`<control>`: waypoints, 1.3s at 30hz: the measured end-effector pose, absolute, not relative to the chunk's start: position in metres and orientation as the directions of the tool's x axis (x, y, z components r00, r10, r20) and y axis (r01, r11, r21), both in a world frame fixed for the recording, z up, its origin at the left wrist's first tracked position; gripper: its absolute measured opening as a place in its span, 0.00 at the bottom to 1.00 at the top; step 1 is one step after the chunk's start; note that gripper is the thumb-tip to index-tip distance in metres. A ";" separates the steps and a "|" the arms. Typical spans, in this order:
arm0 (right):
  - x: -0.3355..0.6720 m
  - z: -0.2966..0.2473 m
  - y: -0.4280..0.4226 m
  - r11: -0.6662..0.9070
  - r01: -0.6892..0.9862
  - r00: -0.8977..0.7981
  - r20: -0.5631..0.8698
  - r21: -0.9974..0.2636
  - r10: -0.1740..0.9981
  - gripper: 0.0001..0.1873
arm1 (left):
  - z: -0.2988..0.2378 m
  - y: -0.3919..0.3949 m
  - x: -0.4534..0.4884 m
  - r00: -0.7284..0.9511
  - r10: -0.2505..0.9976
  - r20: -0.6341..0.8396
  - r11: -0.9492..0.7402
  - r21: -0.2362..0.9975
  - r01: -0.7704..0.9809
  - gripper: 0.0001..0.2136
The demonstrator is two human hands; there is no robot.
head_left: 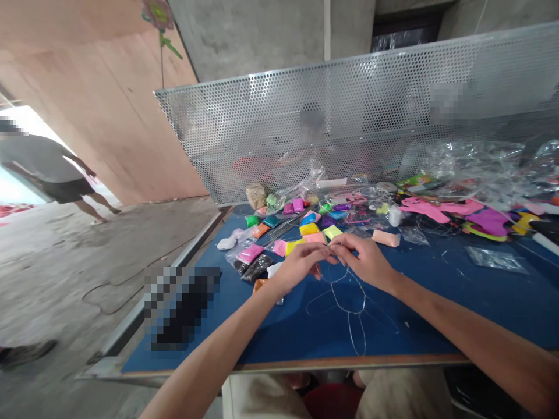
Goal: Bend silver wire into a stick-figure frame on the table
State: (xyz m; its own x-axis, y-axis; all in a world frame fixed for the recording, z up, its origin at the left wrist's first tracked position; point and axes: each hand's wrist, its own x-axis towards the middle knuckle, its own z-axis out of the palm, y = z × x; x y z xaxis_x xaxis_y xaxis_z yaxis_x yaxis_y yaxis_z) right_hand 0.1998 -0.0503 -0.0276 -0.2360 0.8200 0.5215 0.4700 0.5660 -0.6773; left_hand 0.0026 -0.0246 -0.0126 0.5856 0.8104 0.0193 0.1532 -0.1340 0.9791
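Both my hands meet above the blue tabletop (402, 343), fingertips pinched close together. My left hand (304, 261) and my right hand (360, 259) grip a thin wire (363, 302), which hangs below them in twisted loops. One larger loop and a narrower one under it show against the blue surface, with loose ends spreading sideways. The exact spot where the fingers pinch the wire is partly hidden. Just beyond my fingertips lie small packs of coloured clay, among them a yellow pack (309, 229) and a peach pack (314, 238).
A perforated metal screen (279, 128) stands along the table's back. Pink cut-out pieces (425, 208) and clear plastic wrap (476, 163) crowd the right rear. A dark, blurred flat object (187, 311) lies at the left edge. Further left, a person (48, 166) stands on the concrete floor.
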 end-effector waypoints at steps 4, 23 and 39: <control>0.200 -0.027 -0.051 0.576 0.444 -0.256 0.519 -0.686 0.816 0.11 | -0.014 -0.023 0.001 0.521 0.852 -0.050 -0.004 0.995 0.102 0.20; 0.194 -0.031 -0.046 0.429 0.148 -0.254 0.385 -0.891 0.887 0.15 | -0.025 -0.036 0.001 0.358 0.572 0.738 -0.799 0.404 0.445 0.16; 0.195 -0.028 -0.052 0.577 0.414 -0.260 0.516 -0.704 0.816 0.12 | -0.017 -0.018 0.000 0.557 0.806 -0.201 0.170 0.980 0.106 0.22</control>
